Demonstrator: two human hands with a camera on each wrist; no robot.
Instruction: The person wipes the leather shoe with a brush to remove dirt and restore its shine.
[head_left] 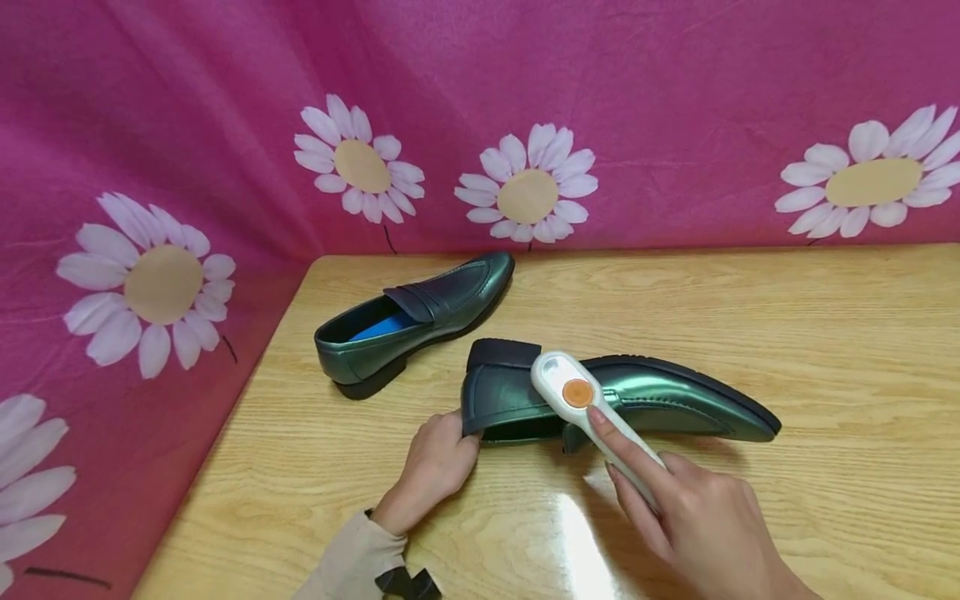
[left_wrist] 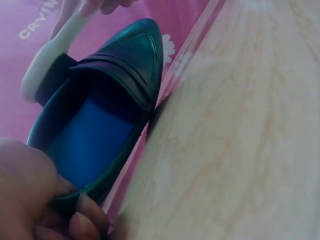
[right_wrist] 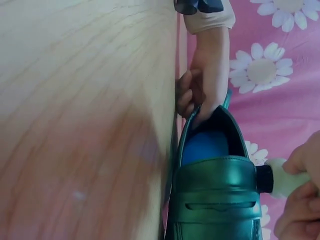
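A dark green loafer (head_left: 675, 406) lies on its side, sole turned to the far side and toe to the right. My left hand (head_left: 441, 457) grips its heel rim, with the thumb inside the opening, as the left wrist view shows. My right hand (head_left: 708, 512) holds a white-handled shoe brush (head_left: 555, 372) with an orange disc on its back, index finger stretched along the handle. In the left wrist view dark bristles (left_wrist: 54, 82) touch the shoe's side beside the opening. A blue insole (left_wrist: 95, 137) shows inside.
The matching loafer (head_left: 450, 304) stands upright behind and to the left, toe pointing to the back right. Both shoes are on a wood-grain table (head_left: 862, 350). A pink cloth (head_left: 675, 83) with white daisies hangs behind and at the left.
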